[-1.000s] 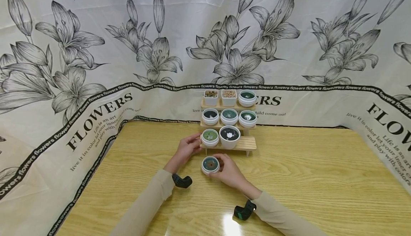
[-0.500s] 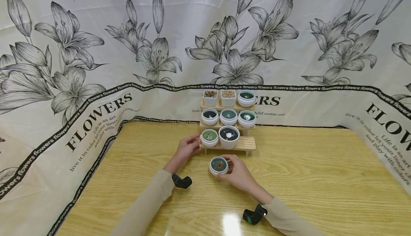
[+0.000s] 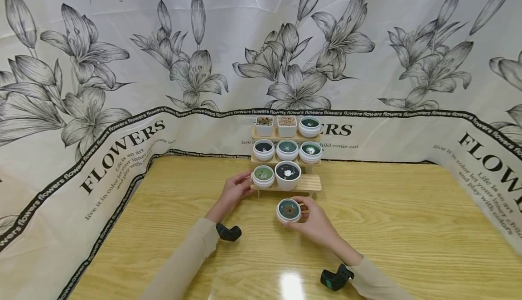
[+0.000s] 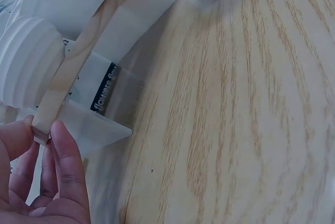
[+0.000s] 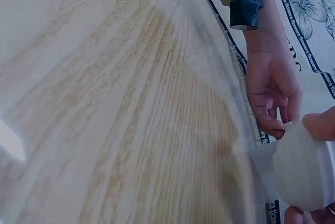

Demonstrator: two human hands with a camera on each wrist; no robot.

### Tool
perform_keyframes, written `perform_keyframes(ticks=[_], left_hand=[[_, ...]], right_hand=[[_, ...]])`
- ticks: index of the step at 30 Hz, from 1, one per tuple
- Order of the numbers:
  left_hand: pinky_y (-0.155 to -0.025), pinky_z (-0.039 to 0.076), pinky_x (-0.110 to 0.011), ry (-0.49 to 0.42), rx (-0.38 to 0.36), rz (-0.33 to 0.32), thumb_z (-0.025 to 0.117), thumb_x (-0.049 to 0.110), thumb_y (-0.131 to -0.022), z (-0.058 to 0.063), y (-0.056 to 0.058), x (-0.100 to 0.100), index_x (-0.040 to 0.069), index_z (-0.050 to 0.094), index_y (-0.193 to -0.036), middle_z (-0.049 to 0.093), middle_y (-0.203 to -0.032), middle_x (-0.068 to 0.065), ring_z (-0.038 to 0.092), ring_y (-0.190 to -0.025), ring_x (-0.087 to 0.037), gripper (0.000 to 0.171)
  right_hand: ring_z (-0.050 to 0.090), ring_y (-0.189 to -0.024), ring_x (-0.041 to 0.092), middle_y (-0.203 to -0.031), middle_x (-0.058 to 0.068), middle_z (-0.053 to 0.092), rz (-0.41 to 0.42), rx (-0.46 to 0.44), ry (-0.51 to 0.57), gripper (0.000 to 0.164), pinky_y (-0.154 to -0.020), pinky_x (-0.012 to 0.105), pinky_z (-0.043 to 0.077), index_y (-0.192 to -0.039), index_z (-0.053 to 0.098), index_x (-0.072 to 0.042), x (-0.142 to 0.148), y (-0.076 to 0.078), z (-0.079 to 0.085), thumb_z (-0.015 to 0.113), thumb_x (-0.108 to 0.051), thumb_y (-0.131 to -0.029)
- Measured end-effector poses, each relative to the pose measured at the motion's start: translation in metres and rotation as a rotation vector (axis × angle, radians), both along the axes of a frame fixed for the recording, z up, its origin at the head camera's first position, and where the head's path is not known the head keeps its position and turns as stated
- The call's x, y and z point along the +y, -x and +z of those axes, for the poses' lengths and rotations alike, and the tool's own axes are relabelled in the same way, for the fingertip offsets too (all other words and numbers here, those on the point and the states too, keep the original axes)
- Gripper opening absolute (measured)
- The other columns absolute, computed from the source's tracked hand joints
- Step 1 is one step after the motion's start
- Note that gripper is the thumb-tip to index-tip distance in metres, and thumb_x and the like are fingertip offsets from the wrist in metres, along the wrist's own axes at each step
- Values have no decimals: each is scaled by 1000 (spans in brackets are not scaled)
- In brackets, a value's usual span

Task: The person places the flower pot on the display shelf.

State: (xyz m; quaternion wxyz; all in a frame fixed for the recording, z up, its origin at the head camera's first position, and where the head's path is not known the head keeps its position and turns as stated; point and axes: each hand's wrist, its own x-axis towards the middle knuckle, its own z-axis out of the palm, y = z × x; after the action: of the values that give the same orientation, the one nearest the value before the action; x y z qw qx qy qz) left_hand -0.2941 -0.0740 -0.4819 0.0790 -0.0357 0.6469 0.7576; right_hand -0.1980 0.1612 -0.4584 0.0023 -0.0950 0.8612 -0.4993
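In the head view my right hand (image 3: 317, 223) holds a small round white pot (image 3: 288, 209) with a dark green filling and a brown patch, in front of a three-step wooden stand (image 3: 311, 183). The same pot (image 5: 299, 169) appears from the side in the right wrist view, between thumb and fingers. At the stand's lowest step, my left hand (image 3: 235, 192) grips the left end. The left wrist view shows its thumb and fingers pinching the edge of that board (image 4: 65, 77). On this step sit a green-filled pot (image 3: 263, 176) and a taller dark-filled pot (image 3: 287, 175).
Three round pots, including a teal-filled one (image 3: 287, 149), line the middle step. Two square pots with pebbles, one of them pinkish (image 3: 287, 126), and a round green pot (image 3: 310, 127) occupy the top. Behind the wooden table (image 3: 399, 218) hangs a flower-printed cloth (image 3: 244, 87).
My right hand has carried the pot to the right, from in front of the stand's left end to in front of its middle. The left hand has kept its grip on the board.
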Motion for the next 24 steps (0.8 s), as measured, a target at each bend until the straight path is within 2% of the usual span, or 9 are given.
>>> perform_keyframes(ticks=[8,17,24], left_hand=[[-60,55,-12,3,3,5,55,0,-95,-1,1,0,-6,51,-134,58,-93,-2,58,-68,-4,39],[-60,55,-13,-4,12,21,55,-1,-95,1,1,2,-6,52,-133,58,-90,-1,57,-67,-4,39],[-59,54,-12,1,26,26,54,-2,-94,2,-2,2,-8,52,-132,56,-87,0,55,-67,-4,38]], right_hand=[[59,-105,28,-119,15,57,-6,-13,5,66,-85,27,57,-126,55,-1,16,-3,8,86,-13,-69],[58,-106,30,-120,18,57,-35,36,-10,66,-86,31,57,-127,54,0,38,-2,17,86,-14,-71],[57,-107,32,-121,22,56,-75,63,-9,67,-83,18,55,-129,52,5,50,5,22,83,-10,-72]])
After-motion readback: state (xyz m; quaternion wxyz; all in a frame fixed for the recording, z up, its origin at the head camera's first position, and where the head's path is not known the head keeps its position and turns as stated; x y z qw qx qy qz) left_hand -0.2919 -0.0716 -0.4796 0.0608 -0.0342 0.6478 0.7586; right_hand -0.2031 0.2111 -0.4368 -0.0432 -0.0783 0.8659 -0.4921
